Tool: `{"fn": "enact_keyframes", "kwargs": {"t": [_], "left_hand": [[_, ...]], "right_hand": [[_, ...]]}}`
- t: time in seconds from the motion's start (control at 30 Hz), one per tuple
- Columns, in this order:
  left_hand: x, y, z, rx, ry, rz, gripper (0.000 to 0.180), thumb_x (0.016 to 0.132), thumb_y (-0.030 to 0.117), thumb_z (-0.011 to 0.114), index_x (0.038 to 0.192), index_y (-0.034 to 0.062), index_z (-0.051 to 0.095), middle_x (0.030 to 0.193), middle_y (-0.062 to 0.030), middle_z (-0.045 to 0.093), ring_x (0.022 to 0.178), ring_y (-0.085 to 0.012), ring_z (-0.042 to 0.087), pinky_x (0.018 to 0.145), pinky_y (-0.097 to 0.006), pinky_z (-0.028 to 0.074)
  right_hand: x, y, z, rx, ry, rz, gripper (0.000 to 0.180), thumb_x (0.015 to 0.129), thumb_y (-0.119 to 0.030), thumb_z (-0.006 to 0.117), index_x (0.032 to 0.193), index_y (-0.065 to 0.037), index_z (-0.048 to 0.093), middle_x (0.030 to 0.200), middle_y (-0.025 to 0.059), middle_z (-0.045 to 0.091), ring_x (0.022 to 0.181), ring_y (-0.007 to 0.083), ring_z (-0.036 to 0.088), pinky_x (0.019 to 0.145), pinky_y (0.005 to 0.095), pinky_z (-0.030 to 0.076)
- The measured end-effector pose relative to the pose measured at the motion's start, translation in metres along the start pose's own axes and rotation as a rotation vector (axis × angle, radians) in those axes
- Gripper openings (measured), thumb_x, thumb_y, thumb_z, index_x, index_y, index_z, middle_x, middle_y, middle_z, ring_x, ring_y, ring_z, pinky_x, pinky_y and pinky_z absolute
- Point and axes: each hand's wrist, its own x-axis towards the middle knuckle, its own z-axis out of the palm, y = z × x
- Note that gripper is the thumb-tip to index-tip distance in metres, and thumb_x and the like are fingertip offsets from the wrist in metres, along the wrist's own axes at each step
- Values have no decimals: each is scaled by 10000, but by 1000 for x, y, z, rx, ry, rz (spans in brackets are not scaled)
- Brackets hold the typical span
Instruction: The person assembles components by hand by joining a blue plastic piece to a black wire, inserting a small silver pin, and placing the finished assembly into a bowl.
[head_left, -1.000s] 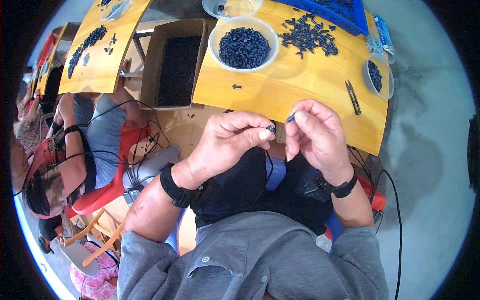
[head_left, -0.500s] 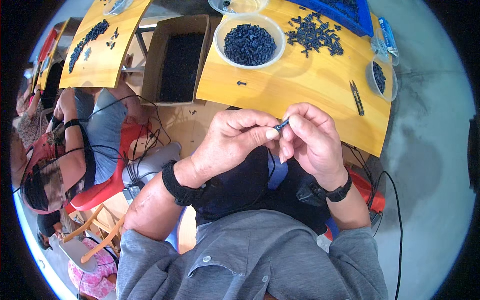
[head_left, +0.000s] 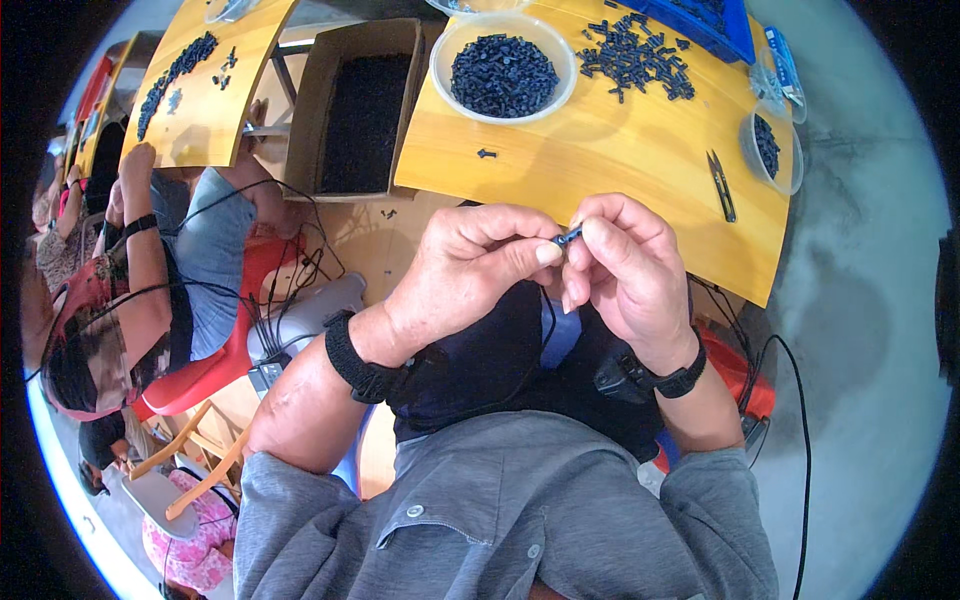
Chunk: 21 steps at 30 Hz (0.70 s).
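Observation:
Between my two hands is a small black rubber-like part (head_left: 568, 237), pinched at both ends over the near edge of the table. My left hand (head_left: 488, 250) grips its left end with thumb and forefinger. The fingertips of my right hand (head_left: 630, 265) close on its other end and hide much of it. Beyond my hands, a round clear tub (head_left: 440, 75) holds many similar black parts. A loose pile of black parts (head_left: 640, 62) lies to the right of the tub. One single black part (head_left: 487, 154) lies by itself nearer to me.
Thread snips (head_left: 721, 187) lie at the table's right, near a small clear cup (head_left: 793, 165) of black parts. A blue tray (head_left: 735, 45) stands at the back. Left of the yellow table (head_left: 590, 165) is a cardboard box (head_left: 305, 130); farther left, a person (head_left: 140, 300) sits at another table.
Both hands stay pinched on the small black part, shifting slightly upward in the picture. The view has moved a little, and the neighbouring person's hand has moved up to the table edge.

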Motion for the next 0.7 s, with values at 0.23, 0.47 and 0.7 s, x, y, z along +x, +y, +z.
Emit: {"fn": "enact_keyframes", "kwargs": {"t": [0.23,0.47,0.7], "left_hand": [[-1,0,0,5,0,2,123,880,61,626,966,-18,663,834,-52,665,748,-107,629,692,-242,522],[-1,-2,0,9,21,-43,127,883,65,623,971,-19,663,833,-45,663,737,-98,630,672,-225,524],[-1,-1,3,183,54,-8,84,895,26,590,917,-36,644,766,-41,656,695,-90,626,626,-229,520]], "right_hand": [[0,2,-1,-38,-12,-2,146,951,-138,521,966,3,560,709,42,586,544,104,555,505,226,490],[0,5,-3,-85,-5,-6,143,946,-129,530,952,9,566,708,36,585,553,90,554,510,220,491],[-3,11,3,28,69,15,138,936,-128,551,952,7,573,700,37,580,545,92,543,516,232,489]]}}
